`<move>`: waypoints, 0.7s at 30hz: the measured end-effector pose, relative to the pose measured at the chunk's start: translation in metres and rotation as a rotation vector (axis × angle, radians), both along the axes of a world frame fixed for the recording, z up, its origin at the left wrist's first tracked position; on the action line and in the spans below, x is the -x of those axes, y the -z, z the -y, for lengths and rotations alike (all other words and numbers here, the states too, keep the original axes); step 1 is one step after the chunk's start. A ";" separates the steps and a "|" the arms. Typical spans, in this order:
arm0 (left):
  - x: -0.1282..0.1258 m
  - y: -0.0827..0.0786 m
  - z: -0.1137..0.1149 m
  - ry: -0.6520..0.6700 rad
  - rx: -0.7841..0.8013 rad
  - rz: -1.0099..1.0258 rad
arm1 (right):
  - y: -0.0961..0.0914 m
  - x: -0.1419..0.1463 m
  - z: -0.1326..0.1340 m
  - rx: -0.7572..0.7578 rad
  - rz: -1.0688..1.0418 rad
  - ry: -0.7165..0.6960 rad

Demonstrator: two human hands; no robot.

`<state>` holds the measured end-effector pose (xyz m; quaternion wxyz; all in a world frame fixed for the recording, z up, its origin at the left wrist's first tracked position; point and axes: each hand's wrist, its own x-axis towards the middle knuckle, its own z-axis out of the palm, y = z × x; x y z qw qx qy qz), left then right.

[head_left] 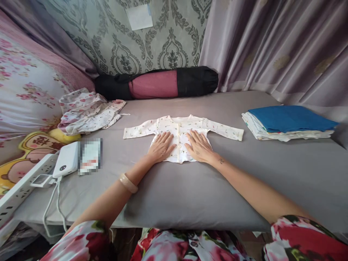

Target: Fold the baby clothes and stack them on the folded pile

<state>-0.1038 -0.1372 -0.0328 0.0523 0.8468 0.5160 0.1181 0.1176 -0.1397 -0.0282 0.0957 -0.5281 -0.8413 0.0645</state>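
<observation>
A small white baby shirt with a tiny print and a buttoned front lies spread flat, its sleeves stretched out to both sides. My left hand rests flat on the left front panel, fingers extended. On the right front panel lies my right hand, palm down with the fingers spread. Between the two hands runs the button placket, which stays visible. Neither hand grips the cloth.
A stack of folded clothes, blue on top, sits at the right. Crumpled printed clothes lie at the left, near a power bank with cables and a power strip. A black-and-pink rolled bag lies along the wall.
</observation>
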 end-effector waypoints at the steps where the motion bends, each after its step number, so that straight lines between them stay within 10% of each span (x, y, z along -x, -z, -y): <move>1: 0.002 0.002 0.000 -0.011 -0.009 -0.019 | 0.001 -0.001 0.000 0.000 0.004 0.005; 21: 0.003 -0.039 0.045 0.265 0.250 0.297 | -0.027 -0.011 0.032 0.175 -0.397 -0.348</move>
